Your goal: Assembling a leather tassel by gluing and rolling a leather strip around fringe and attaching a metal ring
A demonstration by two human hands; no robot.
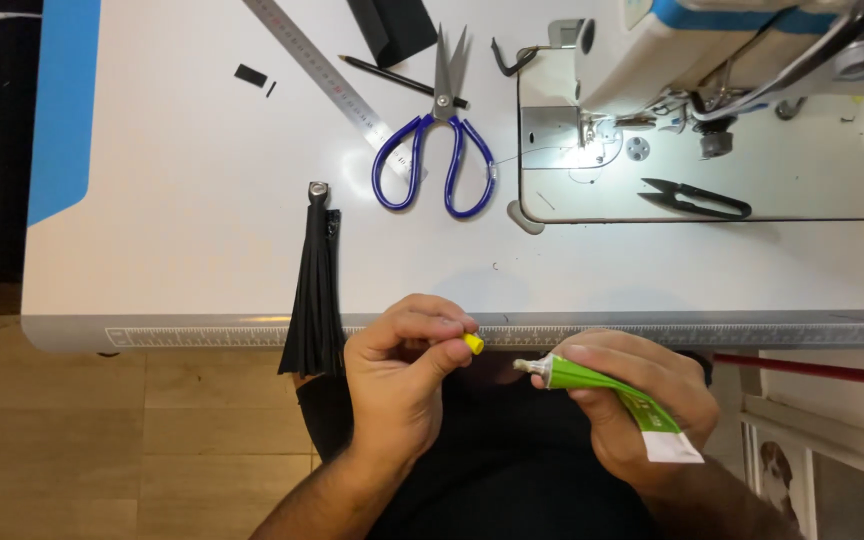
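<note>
Left hand [397, 375] pinches small yellow cap [473, 343]. Right hand [637, 400] grips soft green glue tube [607, 393], nozzle uncapped. Black leather tassel [314, 290] hangs over smooth white table [192, 220] edge.

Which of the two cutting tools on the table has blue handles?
The large scissors beside the metal ruler; the small thread snips on the sewing machine bed are all black.

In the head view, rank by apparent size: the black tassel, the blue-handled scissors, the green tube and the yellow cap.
1. Black tassel, longest in the picture.
2. Blue-handled scissors, close behind the tassel.
3. Green tube in the right hand; nearer the camera, so it looks enlarged.
4. Yellow cap in the left hand.
</note>
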